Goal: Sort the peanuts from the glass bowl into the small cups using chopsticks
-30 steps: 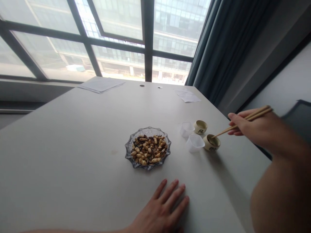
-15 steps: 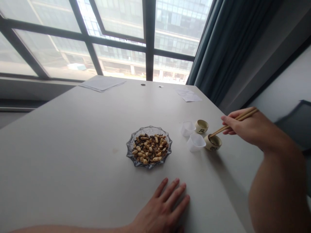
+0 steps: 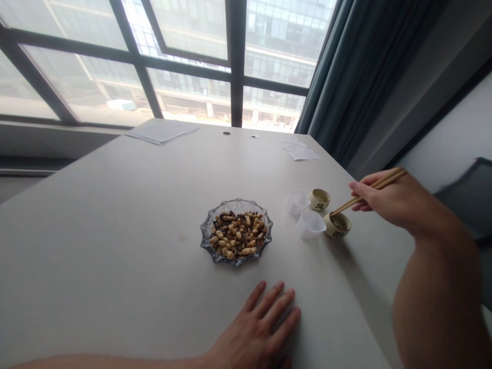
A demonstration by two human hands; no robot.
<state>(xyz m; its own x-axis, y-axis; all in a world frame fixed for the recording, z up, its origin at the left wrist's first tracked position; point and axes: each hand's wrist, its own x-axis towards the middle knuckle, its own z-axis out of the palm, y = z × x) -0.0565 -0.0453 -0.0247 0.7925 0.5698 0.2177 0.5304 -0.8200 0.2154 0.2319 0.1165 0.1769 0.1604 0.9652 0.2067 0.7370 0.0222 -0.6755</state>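
Note:
My right hand [image 3: 388, 202] grips a pair of wooden chopsticks [image 3: 365, 193] whose tips dip into the nearer small ceramic cup [image 3: 337, 225]. A second ceramic cup [image 3: 320, 200] stands just behind it. Two small clear plastic cups [image 3: 309, 225] [image 3: 296, 203] sit to their left. A cut-glass dish [image 3: 236, 239] full of mixed nuts and seeds rests mid-table. My left hand [image 3: 257, 330] lies flat on the table [image 3: 115, 230] near the front edge, fingers stretched out, holding nothing.
Papers [image 3: 161, 131] lie at the far left of the table and another sheet [image 3: 300, 152] at the far right. A large window and a dark curtain [image 3: 357, 72] stand behind. A dark chair [image 3: 471, 195] sits at the right.
My right hand drew a little leftward, closer to the cups, with the chopstick tips staying in the nearer ceramic cup. My left hand has stayed flat.

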